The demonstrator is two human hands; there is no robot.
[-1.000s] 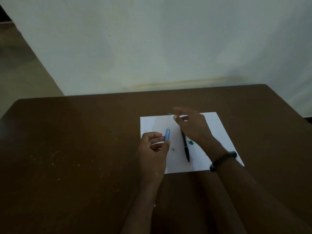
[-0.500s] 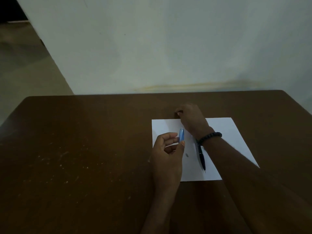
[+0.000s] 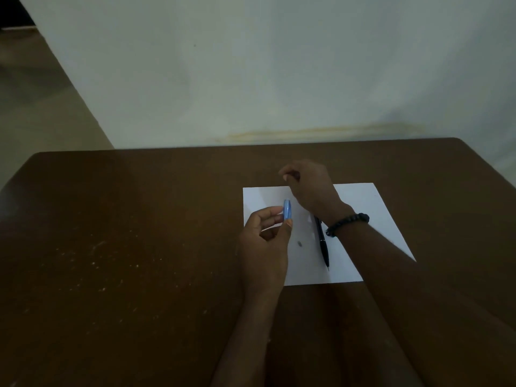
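Pinching a short blue pen piece (image 3: 288,209) upright between thumb and fingertips (image 3: 269,213), the left hand (image 3: 265,247) hovers over the left edge of the white sheet (image 3: 363,208). Right hand (image 3: 312,188) hangs above the sheet's far edge, fingers curled, thumb to forefinger; whether they nip anything, cannot tell. Black pen (image 3: 323,243) lies flat mid-sheet, tip toward the near edge, top end hidden under the right wrist. Small dark bit (image 3: 300,243) lies loose just beside it. Judgement: the pen work looks about midway, with the blue piece in hand, the bit unfitted and the joining left. Sheet sits right of centre on the tabletop (image 3: 139,219).
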